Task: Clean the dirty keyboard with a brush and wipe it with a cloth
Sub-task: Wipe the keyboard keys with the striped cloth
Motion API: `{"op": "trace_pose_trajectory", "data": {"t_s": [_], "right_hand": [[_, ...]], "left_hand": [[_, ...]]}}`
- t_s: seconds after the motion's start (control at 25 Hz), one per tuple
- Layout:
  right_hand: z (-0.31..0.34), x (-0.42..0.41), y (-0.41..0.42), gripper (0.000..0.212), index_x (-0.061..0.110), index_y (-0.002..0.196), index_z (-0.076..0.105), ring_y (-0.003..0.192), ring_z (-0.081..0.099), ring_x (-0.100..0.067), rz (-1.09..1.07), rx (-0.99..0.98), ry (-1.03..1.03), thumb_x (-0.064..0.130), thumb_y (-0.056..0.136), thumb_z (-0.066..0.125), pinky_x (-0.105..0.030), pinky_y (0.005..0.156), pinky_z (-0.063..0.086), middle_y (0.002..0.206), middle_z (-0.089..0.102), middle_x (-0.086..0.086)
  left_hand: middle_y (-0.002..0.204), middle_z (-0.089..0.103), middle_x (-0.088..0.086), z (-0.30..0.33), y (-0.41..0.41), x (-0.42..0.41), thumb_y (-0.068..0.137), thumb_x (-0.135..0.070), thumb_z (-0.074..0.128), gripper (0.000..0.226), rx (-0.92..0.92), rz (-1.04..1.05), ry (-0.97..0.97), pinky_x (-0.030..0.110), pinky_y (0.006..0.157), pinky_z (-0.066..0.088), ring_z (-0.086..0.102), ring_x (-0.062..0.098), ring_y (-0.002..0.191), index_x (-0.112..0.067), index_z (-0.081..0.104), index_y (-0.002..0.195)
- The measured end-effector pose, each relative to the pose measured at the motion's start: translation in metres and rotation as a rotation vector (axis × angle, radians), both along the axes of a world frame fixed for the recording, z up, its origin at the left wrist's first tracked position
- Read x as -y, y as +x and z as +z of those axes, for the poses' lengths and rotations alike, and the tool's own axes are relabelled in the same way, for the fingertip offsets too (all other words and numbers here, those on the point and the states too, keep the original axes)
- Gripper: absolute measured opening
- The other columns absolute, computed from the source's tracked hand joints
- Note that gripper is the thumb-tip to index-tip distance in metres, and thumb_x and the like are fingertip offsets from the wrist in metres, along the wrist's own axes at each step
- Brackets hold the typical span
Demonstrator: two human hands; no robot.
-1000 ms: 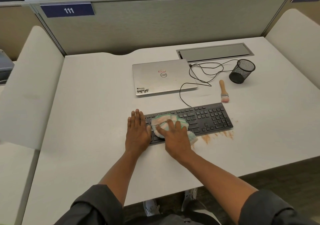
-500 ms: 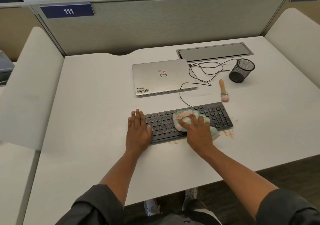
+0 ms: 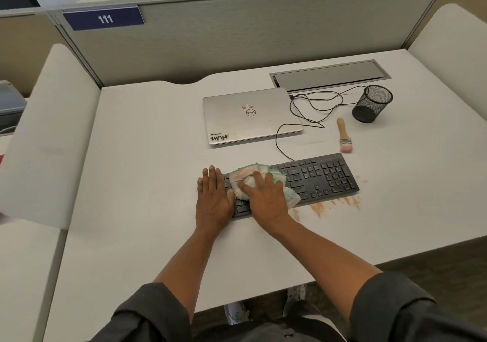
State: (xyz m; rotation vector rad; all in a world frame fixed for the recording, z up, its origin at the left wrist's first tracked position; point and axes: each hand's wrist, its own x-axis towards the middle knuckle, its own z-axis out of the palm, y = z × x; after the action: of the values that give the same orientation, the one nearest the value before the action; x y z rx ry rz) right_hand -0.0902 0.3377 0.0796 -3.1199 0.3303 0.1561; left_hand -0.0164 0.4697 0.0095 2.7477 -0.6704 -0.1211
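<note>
left hand (image 3: 213, 199) flat, fingers straight, holding down keyboard (image 3: 316, 180) end at 9 o'clock | right hand (image 3: 266, 196) flat, pressing cloth (image 3: 247, 176) on keys | brush (image 3: 344, 136) lies at 1 o'clock | risk: cloth could push orange dust (image 3: 334, 205) on tabletop (image 3: 147, 157) back onto keys

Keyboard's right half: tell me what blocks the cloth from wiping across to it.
Nothing visible. The right hand presses the cloth on the keyboard near its left end; the keys to the right lie bare.
</note>
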Motion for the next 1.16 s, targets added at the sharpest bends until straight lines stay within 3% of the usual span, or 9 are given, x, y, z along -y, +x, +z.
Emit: {"op": "trace_pose_trajectory", "data": {"t_s": [0.28, 0.48, 0.56, 0.68, 0.8, 1.0, 1.16], "right_hand": [[0.007, 0.059, -0.004, 0.058, 0.032, 0.149, 0.037, 0.132, 0.033, -0.037, -0.168, -0.054, -0.065, 0.013, 0.095, 0.045, -0.049, 0.100, 0.036, 0.151, 0.030, -0.015], [0.005, 0.041, 0.003, 0.059, 0.032, 0.150, 0.035, 0.132, 0.032, -0.039, -0.144, -0.038, -0.007, 0.013, 0.095, 0.044, -0.050, 0.101, 0.034, 0.150, 0.031, -0.015], [0.001, 0.023, 0.007, 0.056, 0.032, 0.148, 0.039, 0.130, 0.036, -0.040, -0.090, -0.007, 0.008, 0.016, 0.095, 0.047, -0.051, 0.098, 0.036, 0.149, 0.034, -0.016], [-0.004, -0.001, 0.015, 0.048, 0.034, 0.132, 0.058, 0.114, 0.051, -0.038, -0.047, 0.000, -0.016, 0.027, 0.085, 0.067, -0.049, 0.084, 0.044, 0.137, 0.051, -0.014], [-0.004, 0.004, 0.019, 0.046, 0.035, 0.129, 0.060, 0.110, 0.054, -0.036, -0.041, -0.004, -0.040, 0.027, 0.085, 0.066, -0.047, 0.080, 0.046, 0.135, 0.054, -0.012], [-0.001, 0.045, 0.019, 0.056, 0.032, 0.148, 0.038, 0.128, 0.039, -0.039, -0.093, -0.020, -0.056, 0.021, 0.095, 0.051, -0.049, 0.093, 0.040, 0.149, 0.035, -0.014], [-0.001, 0.093, 0.009, 0.055, 0.032, 0.150, 0.032, 0.133, 0.034, -0.039, -0.185, -0.039, -0.094, 0.021, 0.099, 0.046, -0.050, 0.099, 0.039, 0.150, 0.033, -0.016]], "left_hand": [[0.168, 0.005, 0.018, -0.001, 0.000, 0.000, 0.095, -0.047, 0.006, 0.080, 0.009, 0.005, 0.009, 0.041, 0.126, -0.007, -0.004, 0.030, 0.156, 0.000, 0.009, 0.159], [0.168, 0.005, 0.018, 0.000, 0.001, 0.003, 0.094, -0.046, 0.004, 0.080, 0.017, -0.057, 0.048, 0.043, 0.126, -0.007, -0.003, 0.030, 0.156, 0.000, 0.008, 0.159], [0.168, 0.004, 0.018, 0.001, 0.003, 0.006, 0.093, -0.046, 0.004, 0.081, 0.015, -0.060, 0.038, 0.043, 0.126, -0.008, -0.003, 0.030, 0.156, 0.000, 0.009, 0.159], [0.169, 0.000, 0.016, 0.003, 0.003, 0.010, 0.091, -0.046, 0.000, 0.082, -0.001, -0.077, 0.031, 0.039, 0.124, -0.013, -0.007, 0.028, 0.156, -0.002, 0.006, 0.160], [0.169, 0.003, 0.016, 0.003, 0.004, 0.013, 0.092, -0.045, 0.001, 0.081, 0.004, -0.088, 0.015, 0.039, 0.125, -0.010, -0.005, 0.028, 0.156, -0.001, 0.008, 0.160], [0.169, 0.006, 0.016, -0.001, 0.006, 0.016, 0.094, -0.047, 0.006, 0.080, 0.013, -0.079, 0.031, 0.040, 0.126, -0.008, -0.003, 0.028, 0.157, -0.002, 0.011, 0.160], [0.169, 0.005, 0.015, 0.000, 0.006, 0.018, 0.094, -0.047, 0.005, 0.079, 0.008, -0.087, 0.041, 0.039, 0.125, -0.010, -0.005, 0.027, 0.156, -0.003, 0.009, 0.160]]}}
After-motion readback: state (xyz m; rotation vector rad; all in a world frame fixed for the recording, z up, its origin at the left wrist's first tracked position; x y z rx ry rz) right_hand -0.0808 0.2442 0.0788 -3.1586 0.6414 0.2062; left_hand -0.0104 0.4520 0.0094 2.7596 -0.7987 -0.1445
